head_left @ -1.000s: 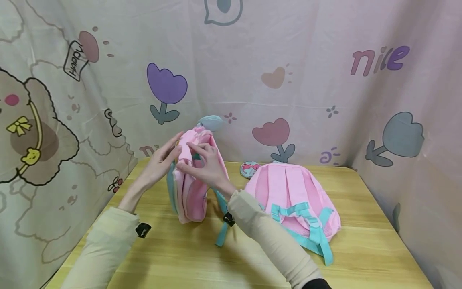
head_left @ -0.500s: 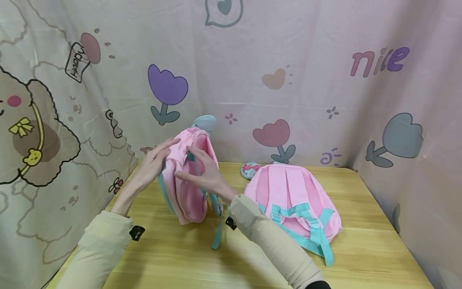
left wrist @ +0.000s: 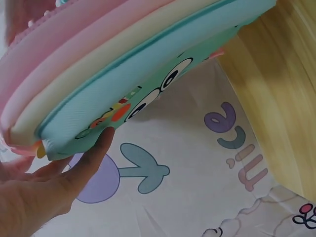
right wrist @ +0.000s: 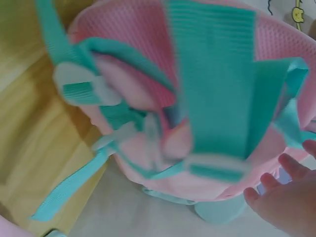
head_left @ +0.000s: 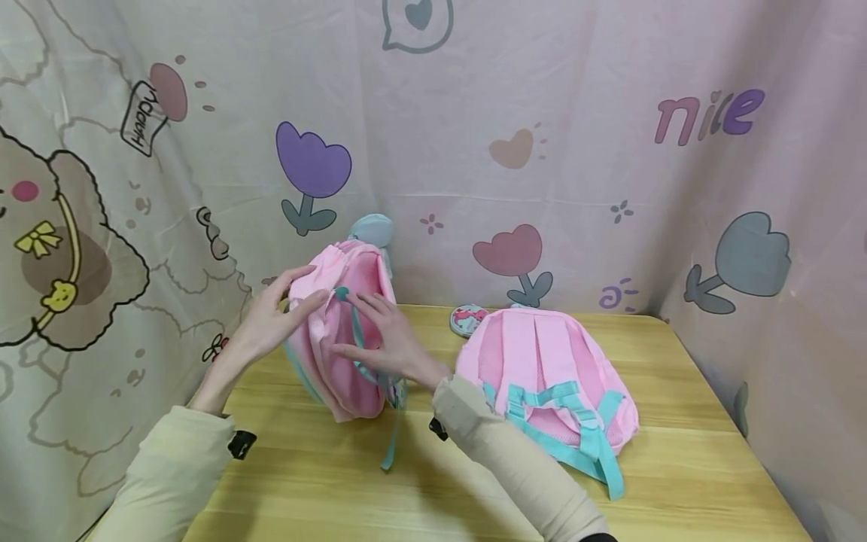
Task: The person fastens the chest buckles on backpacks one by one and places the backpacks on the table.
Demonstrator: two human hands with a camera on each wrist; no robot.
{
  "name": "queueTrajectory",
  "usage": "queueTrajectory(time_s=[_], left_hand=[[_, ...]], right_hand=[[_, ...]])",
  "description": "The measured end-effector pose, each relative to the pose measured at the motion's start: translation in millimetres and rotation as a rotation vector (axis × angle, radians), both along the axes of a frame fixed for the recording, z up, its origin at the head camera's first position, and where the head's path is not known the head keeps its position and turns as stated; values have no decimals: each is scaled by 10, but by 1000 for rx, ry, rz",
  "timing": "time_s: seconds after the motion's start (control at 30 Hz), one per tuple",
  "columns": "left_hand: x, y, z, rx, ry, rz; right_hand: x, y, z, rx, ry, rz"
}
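Observation:
A pink backpack (head_left: 348,346) stands tilted at the left of the table, its side and back panel toward me. My left hand (head_left: 271,320) holds its upper left part, thumb on the pink fabric. In the left wrist view, that hand's index finger lies against the teal front panel (left wrist: 103,131), printed with big cartoon eyes. Fingers spread, my right hand (head_left: 389,339) is at the back panel near the teal hanging loop (head_left: 342,293). Teal webbing straps (right wrist: 212,89) with pale buckles hang there in the right wrist view. A light-blue round piece (head_left: 372,229) sticks up behind the bag.
A second pink backpack (head_left: 535,346) lies on the right of the wooden table (head_left: 684,421), straps facing up. Beside its top is a small round tag (head_left: 467,320) with a picture. Patterned cloth (head_left: 433,135) hangs behind and along both sides.
The standing backpack has leaned and turned left, showing more of its back panel. My left hand has moved left and down with it; the right hand has opened away from the fabric.

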State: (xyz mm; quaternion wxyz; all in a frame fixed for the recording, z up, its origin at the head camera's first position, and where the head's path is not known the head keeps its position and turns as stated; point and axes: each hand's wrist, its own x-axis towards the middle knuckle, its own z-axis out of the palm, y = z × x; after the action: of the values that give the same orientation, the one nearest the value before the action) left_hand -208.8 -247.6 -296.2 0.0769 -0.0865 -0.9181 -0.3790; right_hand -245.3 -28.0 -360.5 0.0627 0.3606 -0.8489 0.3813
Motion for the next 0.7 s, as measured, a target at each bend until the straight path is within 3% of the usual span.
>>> queueTrajectory(time_s=[0.2,0.43,0.7], left_hand=[[32,-51,3,-21,32,59],[69,-130,-26,21,25,129],[127,-257,-103,39,64,148]], right_hand=[[27,22,-135,131,68,21],[53,45,-328,225,20,16],[91,92,-483,59,-199,43]])
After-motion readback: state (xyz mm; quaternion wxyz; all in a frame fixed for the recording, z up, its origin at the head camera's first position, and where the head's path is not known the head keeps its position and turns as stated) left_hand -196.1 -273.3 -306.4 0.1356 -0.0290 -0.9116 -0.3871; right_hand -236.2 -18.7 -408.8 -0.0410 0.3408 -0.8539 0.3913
